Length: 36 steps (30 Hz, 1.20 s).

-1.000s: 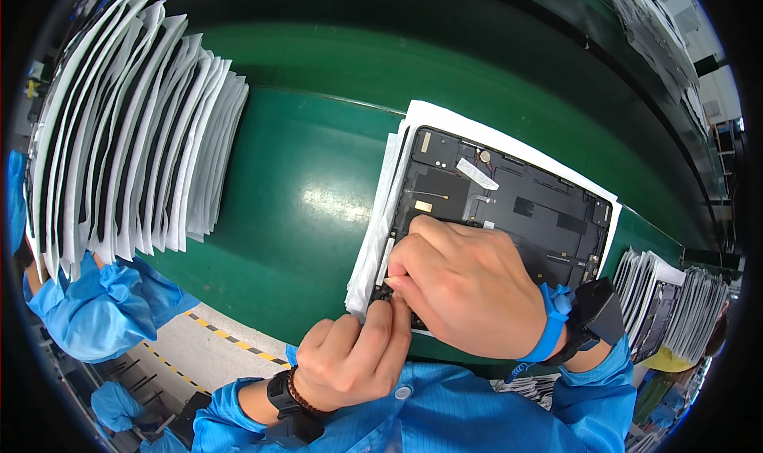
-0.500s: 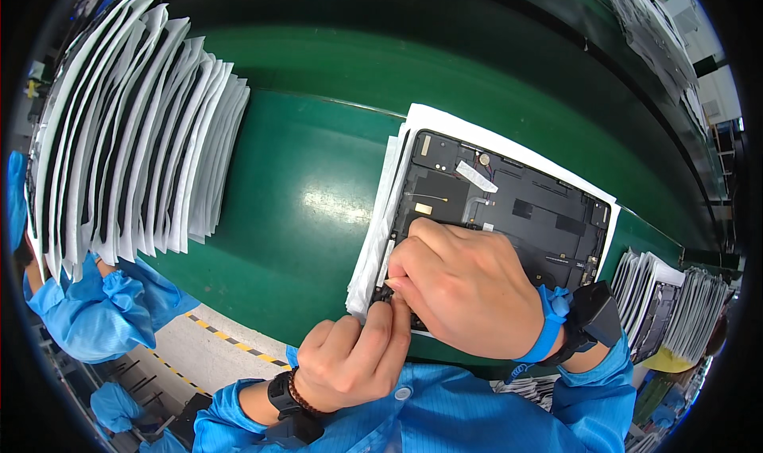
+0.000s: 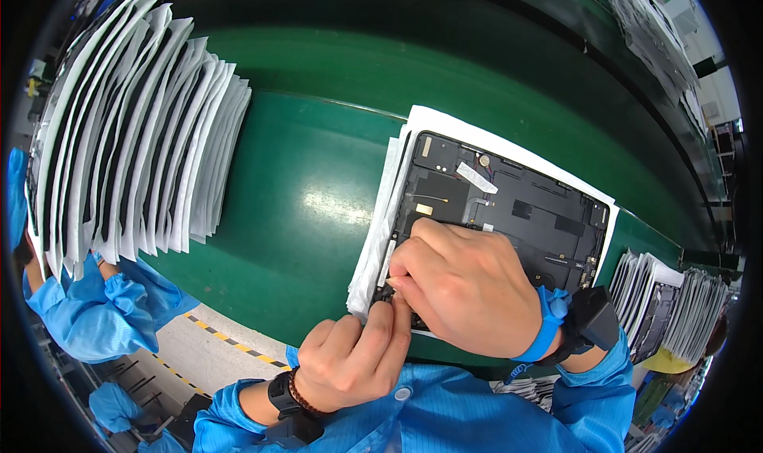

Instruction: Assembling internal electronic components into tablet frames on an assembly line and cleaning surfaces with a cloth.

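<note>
Pinching closed at near-left corner of flat black rectangular casing (image 3: 517, 189), your bare right hand (image 3: 469, 290) and left hand (image 3: 350, 358) hid grip's contents. Casing lay on thin white sheets (image 3: 375, 250) atop green table (image 3: 286, 191).

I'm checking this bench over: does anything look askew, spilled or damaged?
Nothing looks spilled or broken; only the white sheets beneath the black panel stand out, rumpled and unevenly stacked along the left edge.

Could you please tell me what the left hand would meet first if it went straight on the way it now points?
Most likely the right hand, close ahead near the lower-left corner of the black panel; the left hand points up and rightward there. Depth is unclear, so they may be touching.
</note>
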Tool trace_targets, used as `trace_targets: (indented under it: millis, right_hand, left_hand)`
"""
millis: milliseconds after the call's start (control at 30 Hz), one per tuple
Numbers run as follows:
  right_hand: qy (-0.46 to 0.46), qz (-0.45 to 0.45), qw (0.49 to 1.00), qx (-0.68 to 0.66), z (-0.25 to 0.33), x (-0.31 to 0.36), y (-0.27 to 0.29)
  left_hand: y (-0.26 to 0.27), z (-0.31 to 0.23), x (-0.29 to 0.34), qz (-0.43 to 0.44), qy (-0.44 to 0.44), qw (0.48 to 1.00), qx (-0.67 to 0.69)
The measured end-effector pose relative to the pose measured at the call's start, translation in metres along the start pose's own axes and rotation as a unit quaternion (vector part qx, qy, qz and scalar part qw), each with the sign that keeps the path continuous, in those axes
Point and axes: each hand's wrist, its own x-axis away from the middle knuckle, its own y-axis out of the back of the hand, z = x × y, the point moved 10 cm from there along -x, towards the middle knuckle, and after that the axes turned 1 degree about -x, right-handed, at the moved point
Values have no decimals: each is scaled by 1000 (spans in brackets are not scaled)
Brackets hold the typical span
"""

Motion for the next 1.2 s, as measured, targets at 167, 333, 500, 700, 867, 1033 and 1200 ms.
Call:
trace_targets:
  millis: [167,333,500,700,867,1033,1200]
  right_hand:
    - [-8,-16,1000,-16,-1,0,4]
    - [-21,-18,998,-48,-5,-2,8]
    - [-20,-12,999,-47,-5,-1,7]
    - [-8,-8,999,-35,-4,-1,6]
    - [0,-1,999,-32,-3,-1,5]
    - [-4,2,999,-40,-5,-1,5]
    - [-5,-1,999,-36,-5,0,6]
  left_hand:
    - [1,0,-1,0,1,1000,-2]
    - [0,1,-2,8,1,1000,-9]
    - [0,3,-1,1,5,1000,11]
    - [2,8,0,-1,3,998,64]
    - [9,22,7,-31,-5,981,189]
    - [7,45,-1,18,14,982,189]
    - [6,47,-13,18,-77,974,214]
